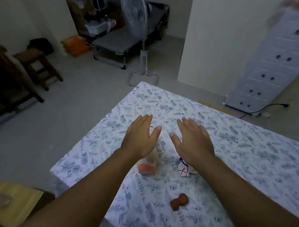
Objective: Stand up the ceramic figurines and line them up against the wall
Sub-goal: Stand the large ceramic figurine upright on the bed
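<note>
Dim room, grey floor; table [248,155] w/ blue-floral cloth takes up the right half. Left hand [140,137] hovers flat, palm down, fingers spread wide, holding nothing. Partly under its wrist lies a cream figurine w/ orange-pink base [146,167], tipped on its side. Right hand [192,143] same: flat, splayed, empty. Below its wrist a white figurine w/ blue and red marks [183,169] also lies down. Nearer the person than both hands, well apart, a small brown figurine [178,202] on its side.

Ceramic, so prob. stiff, glazed-slick, light, chips easily; I'd pinch each round the body mid-way, not thin bits, and set bases down gently. Cloth may wrinkle, so wobble risk.

Table's left edge is near the left arm, w/ a drop to the floor. Plenty of open cloth beyond the fingertips and rightward. Cream wall [220,47] stands past the far edge.
</note>
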`<state>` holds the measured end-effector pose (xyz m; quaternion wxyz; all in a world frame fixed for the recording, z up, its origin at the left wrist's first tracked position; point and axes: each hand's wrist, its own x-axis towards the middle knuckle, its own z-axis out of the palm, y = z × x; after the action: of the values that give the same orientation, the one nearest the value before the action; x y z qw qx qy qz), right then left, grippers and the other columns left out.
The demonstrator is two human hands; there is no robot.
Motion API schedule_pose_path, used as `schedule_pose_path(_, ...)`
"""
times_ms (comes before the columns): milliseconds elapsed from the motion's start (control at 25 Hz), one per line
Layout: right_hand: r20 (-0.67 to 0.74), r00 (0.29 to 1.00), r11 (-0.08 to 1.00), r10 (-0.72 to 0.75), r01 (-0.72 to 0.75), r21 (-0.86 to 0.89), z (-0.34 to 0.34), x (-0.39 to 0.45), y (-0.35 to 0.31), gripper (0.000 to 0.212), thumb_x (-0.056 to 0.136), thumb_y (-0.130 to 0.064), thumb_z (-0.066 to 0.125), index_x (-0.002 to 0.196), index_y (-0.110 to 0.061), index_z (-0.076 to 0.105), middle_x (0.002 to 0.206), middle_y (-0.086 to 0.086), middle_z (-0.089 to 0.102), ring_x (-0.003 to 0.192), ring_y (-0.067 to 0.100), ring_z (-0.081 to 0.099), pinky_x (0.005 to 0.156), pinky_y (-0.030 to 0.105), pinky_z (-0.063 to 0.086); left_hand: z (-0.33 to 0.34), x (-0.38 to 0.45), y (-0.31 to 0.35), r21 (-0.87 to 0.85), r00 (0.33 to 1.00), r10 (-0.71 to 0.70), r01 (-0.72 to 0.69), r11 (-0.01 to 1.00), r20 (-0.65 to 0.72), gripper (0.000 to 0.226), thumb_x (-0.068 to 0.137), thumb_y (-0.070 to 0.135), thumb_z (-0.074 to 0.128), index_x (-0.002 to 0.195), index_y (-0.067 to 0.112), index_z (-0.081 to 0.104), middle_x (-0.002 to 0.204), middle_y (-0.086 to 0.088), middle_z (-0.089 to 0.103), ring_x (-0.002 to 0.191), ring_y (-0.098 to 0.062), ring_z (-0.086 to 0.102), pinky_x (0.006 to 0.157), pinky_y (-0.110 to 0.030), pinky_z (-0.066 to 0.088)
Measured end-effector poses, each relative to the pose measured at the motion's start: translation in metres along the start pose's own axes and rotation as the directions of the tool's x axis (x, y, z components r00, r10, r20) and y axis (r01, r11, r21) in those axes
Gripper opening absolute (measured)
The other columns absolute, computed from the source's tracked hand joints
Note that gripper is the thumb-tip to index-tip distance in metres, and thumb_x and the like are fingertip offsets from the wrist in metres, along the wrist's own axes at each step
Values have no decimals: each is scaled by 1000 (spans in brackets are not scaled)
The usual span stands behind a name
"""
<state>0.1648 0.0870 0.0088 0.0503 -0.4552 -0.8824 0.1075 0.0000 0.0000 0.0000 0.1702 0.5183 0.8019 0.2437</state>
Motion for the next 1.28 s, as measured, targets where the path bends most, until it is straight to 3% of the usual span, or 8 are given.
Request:
schedule_pose_path(120,189,981,998,29,-41,55,52,12,-30,67,100,-55,29,156,-19,21,163,5,27,151,23,22,122,43,16,24,10,-59,-160,967,-207,230,960,146,75,96,63,35,156,17,27,160,-4,35,148,-25,30,120,-44,25)
schedule_pose_path(280,443,880,875,170,-342,343,105,27,-54,72,96,-59,40,157,-27,15,145,9,54,123,30,58,101,41,46,56,26,-105,-435,786,-381,596,675,487,76,93,67,39,151,17,36,149,-5,48,131,-28,52,109,-40,42)
schedule_pose_path(440,491,858,576,152,-480,661,118,31,-61,81,85,-56,64,151,-43,20,131,-3,65,106,15,69,93,43,57,43,32,-114,-552,768,-321,628,549,554,61,98,49,53,150,18,39,136,-8,61,102,-14,66,79,-27,56)
schedule_pose_path(560,468,874,395,127,-478,785,108,31,-61,101,84,-17,78,157,-33,10,128,-10,60,113,9,64,96,35,55,17,31,-122,-635,859,-193,485,602,474,71,94,37,66,154,24,30,133,4,60,107,-7,63,79,-22,57)
schedule_pose_path(680,342,933,432,113,-356,829,103,31,-67,91,76,-7,83,146,-40,37,131,-16,63,117,1,62,88,23,56,6,28,-131,-651,943,-64,272,708,326,62,86,26,78,141,31,50,127,14,65,122,-3,57,93,-22,53)
schedule_pose_path(800,279,950,427,139,-312,849,110,23,-75,70,77,-6,82,129,-44,53,122,-12,68,115,8,66,86,27,59,13,17,-135,-709,968,-27,201,676,248,62,83,13,81,136,27,53,130,11,62,125,-2,54,91,-26,56)
schedule_pose_path(1120,237,966,535,104,-256,805,119,11,-77,79,83,-5,76,136,-52,40,127,-29,61,124,-7,54,99,16,46,24,0,-134,-741,983,41,106,663,178,60,89,14,74,142,27,47,132,18,59,123,-1,56,91,-20,53)
schedule_pose_path(1280,125,982,764,141,-188,618,111,-2,-75,69,85,-28,75,143,-36,40,137,-22,51,127,-7,43,106,24,41,35,-35,-136,-545,989,-131,147,826,68,74,87,31,76,148,32,36,151,18,42,138,1,37,110,-22,35)
